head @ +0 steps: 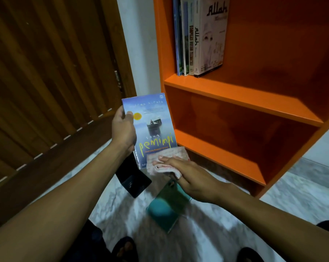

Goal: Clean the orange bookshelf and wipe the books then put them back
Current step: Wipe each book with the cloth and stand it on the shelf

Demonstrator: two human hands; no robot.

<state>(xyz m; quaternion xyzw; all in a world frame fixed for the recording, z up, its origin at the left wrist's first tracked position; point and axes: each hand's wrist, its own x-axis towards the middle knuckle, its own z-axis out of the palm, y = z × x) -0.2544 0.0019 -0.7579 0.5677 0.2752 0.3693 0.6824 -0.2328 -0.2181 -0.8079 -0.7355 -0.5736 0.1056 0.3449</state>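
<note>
My left hand (123, 129) grips the left edge of a blue paperback titled "pemimpi" (152, 129), held upright in front of me. My right hand (190, 174) presses a folded pink-and-white cloth (167, 159) flat against the book's lower right corner, fingers straight. The orange bookshelf (245, 97) stands to the right. Several books (199, 36) stand upright at the left end of its upper shelf. The lower shelf compartment holds nothing that I can see.
A black book (133, 178) and a teal book (167, 205) lie on the marble floor below my hands. A brown slatted wooden door (46, 91) fills the left side. A white wall strip separates door and shelf. My feet show at the bottom edge.
</note>
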